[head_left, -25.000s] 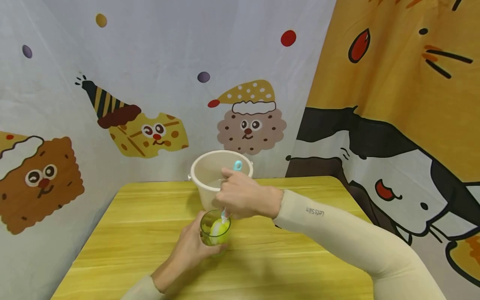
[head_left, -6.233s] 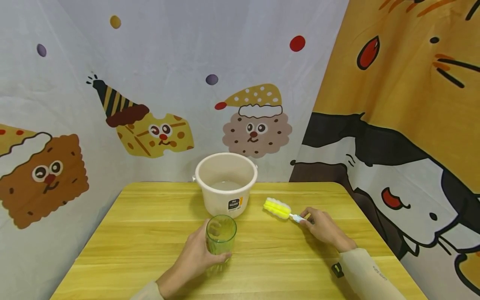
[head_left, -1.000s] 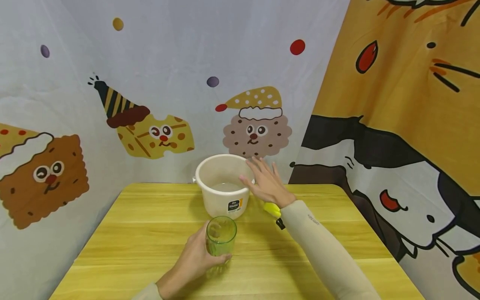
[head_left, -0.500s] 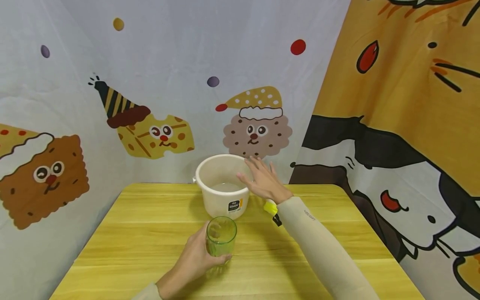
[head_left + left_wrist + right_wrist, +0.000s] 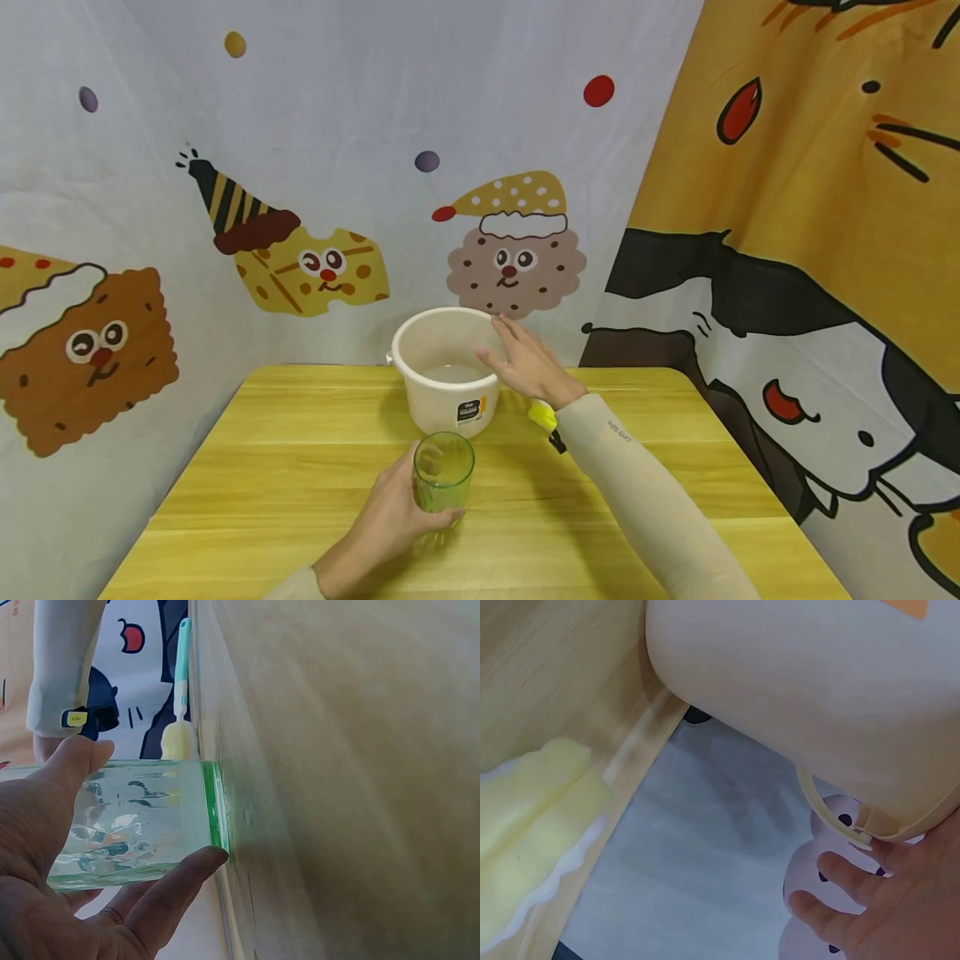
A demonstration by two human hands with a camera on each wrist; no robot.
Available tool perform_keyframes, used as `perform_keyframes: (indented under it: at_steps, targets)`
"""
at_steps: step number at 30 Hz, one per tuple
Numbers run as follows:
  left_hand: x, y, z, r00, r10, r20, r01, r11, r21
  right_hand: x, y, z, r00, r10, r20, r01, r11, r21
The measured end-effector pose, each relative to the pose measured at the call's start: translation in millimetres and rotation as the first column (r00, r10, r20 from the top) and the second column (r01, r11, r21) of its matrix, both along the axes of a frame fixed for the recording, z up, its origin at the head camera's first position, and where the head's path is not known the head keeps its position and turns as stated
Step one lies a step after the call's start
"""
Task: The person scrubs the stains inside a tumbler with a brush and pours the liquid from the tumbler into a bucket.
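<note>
My left hand (image 5: 386,504) grips a clear green glass (image 5: 444,471) round its side, thumb in front. The glass stands upright with its mouth up, and in the left wrist view its thick green base (image 5: 215,802) is right at the tabletop. My right hand (image 5: 536,367) is at the right side of the rim of a cream bucket (image 5: 420,408), fingers extended. In the right wrist view, its fingers (image 5: 825,919) are spread beside the handle pivot. Some water (image 5: 450,374) shows in the bottom of the bucket.
A sponge bottle brush lies on the table right of the bucket, its yellow head (image 5: 542,415) partly behind my right sleeve and its turquoise handle (image 5: 183,652) visible in the left wrist view. A cartoon-printed curtain (image 5: 345,100) hangs behind the wooden table (image 5: 285,467).
Earlier my right hand worked the brush inside the glass, then laid it on the table and moved to the bucket's rim. In the last second almost nothing has moved.
</note>
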State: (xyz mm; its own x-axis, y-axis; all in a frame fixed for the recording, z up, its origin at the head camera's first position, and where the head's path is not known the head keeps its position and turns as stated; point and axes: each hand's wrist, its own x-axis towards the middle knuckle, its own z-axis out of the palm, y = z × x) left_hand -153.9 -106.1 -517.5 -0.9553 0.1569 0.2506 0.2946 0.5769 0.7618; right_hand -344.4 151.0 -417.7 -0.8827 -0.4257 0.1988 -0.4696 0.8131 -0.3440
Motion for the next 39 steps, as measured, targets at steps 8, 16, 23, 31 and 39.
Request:
perform_keyframes:
  at_steps: [8, 16, 23, 31, 39]
  targets:
    - [1.5, 1.0, -0.2, 1.0, 0.004, 0.001, -0.004, 1.0, 0.007, -0.4, 0.1, -0.8, 1.0, 0.003, -0.011, -0.003, 1.0, 0.019]
    - [1.9, 1.2, 0.3, 1.0, 0.007, 0.004, -0.007, 1.0, 0.002, -1.4, -0.3, -3.2, 1.0, 0.003, -0.017, -0.003, 1.0, 0.001]
    - [3.6, 1.1, 2.3, 1.0, -0.001, 0.013, 0.001, 1.0, 0.024, -1.3, -0.5, -5.8, 1.0, 0.001, -0.027, -0.002, 1.0, -0.019]
    - [3.1, 1.7, 4.0, 1.0, 0.009, 0.024, -0.01, 0.999, 0.036, -0.1, -0.6, -4.5, 1.0, -0.003, -0.025, 0.002, 1.0, -0.027]
    - [2.2, 2.5, 6.2, 0.999, 0.006, 0.031, -0.008, 0.999, 0.048, -0.2, -0.4, -5.4, 1.0, -0.001, -0.025, 0.001, 0.999, -0.038]
